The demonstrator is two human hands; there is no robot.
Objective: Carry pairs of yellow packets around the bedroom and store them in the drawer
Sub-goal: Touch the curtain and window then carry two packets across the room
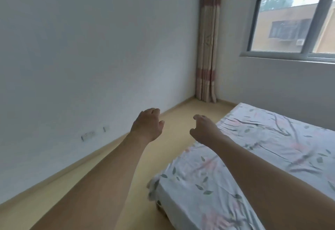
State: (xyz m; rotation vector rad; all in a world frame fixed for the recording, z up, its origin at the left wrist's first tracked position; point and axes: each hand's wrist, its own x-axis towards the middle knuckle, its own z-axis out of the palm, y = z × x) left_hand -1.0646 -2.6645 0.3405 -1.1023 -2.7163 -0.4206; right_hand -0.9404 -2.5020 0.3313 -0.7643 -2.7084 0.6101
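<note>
Both bare arms reach forward at chest height. The left hand [147, 124] hangs over the yellow floor [116, 160], fingers loosely curled, holding nothing. The right hand [204, 130] hovers at the near edge of the bed [262, 157], fingers likewise slack and empty. The bed wears a wrinkled floral sheet. No yellow packets or drawer show from here, so I cannot tell where they are. A striped curtain [208, 48] hangs in the corner beside the window [297, 21].
</note>
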